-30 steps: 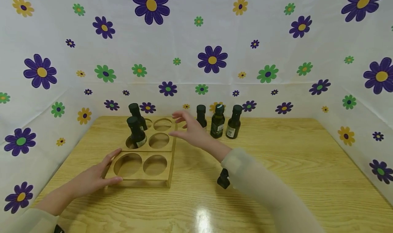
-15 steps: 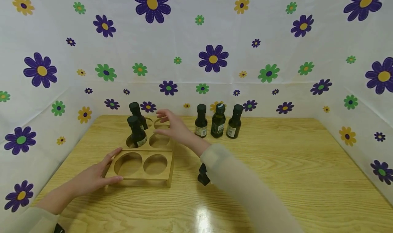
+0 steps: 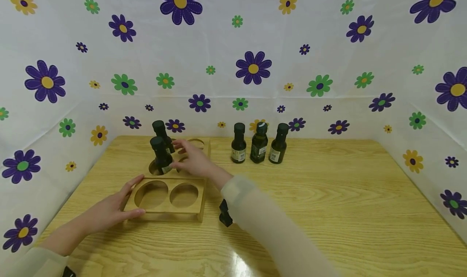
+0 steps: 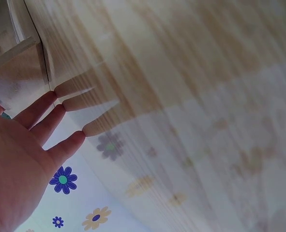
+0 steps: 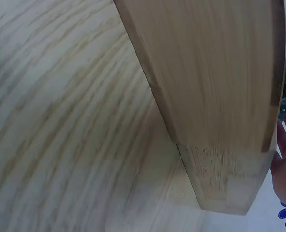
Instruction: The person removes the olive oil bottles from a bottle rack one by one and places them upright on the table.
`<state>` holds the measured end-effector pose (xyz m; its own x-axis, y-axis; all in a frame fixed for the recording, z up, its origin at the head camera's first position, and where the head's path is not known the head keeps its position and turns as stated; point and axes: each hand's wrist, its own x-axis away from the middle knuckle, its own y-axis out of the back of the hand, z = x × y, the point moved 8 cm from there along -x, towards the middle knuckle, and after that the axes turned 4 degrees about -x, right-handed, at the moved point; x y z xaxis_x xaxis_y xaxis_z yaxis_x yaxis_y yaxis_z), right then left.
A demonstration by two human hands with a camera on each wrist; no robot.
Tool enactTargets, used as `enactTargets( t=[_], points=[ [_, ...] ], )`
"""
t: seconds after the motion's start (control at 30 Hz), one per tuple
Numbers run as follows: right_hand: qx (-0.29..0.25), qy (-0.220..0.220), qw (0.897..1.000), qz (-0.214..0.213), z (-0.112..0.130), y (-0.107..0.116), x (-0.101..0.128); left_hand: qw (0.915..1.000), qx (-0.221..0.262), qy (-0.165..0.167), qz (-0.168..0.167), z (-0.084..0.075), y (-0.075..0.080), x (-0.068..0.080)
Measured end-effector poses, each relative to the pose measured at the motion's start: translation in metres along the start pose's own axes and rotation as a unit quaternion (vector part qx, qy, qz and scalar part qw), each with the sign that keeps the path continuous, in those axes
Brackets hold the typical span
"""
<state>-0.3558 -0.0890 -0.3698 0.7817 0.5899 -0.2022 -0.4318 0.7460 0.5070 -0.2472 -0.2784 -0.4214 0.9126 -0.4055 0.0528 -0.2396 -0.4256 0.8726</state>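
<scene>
Dark glass bottles, left of centre, are standing in the stepped wooden rack. I'm steadying it with my flat left hand; my right hand, fingers spread wide, is nearing them and might topple one.

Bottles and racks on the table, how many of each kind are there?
Dark bottles in the wooden rack: 2
Dark bottles standing on the table: 3
Wooden rack: 1
Total: 6 things
</scene>
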Motion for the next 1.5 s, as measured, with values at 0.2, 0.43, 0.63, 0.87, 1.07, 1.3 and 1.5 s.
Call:
enactTargets(
  t=[0.2,0.43,0.63,0.87,1.07,1.3,1.5],
  points=[
    [0.035,0.003,0.999,0.016,0.006,-0.012,-0.002,1.0,0.002,0.004,0.003,0.001,0.001,0.0],
    [0.057,-0.019,0.998,0.023,0.008,-0.019,-0.005,1.0,-0.001,0.002,0.0,-0.001,0.003,0.0],
    [0.086,-0.018,0.996,0.021,0.004,-0.023,-0.009,1.0,-0.001,0.002,-0.001,0.0,0.001,-0.001],
    [0.101,-0.024,0.994,0.017,0.001,-0.025,-0.011,1.0,0.002,0.003,-0.001,0.0,0.0,-0.001],
    [0.115,-0.035,0.993,0.01,0.0,-0.026,-0.012,1.0,0.002,0.0,-0.002,0.0,0.0,-0.001],
    [0.125,-0.031,0.992,0.004,0.003,-0.025,-0.009,1.0,0.002,-0.003,-0.003,-0.002,0.002,-0.001],
    [0.144,-0.028,0.989,-0.004,0.004,-0.024,-0.006,0.9999,0.007,-0.008,-0.002,-0.004,0.001,0.0]
  ],
)
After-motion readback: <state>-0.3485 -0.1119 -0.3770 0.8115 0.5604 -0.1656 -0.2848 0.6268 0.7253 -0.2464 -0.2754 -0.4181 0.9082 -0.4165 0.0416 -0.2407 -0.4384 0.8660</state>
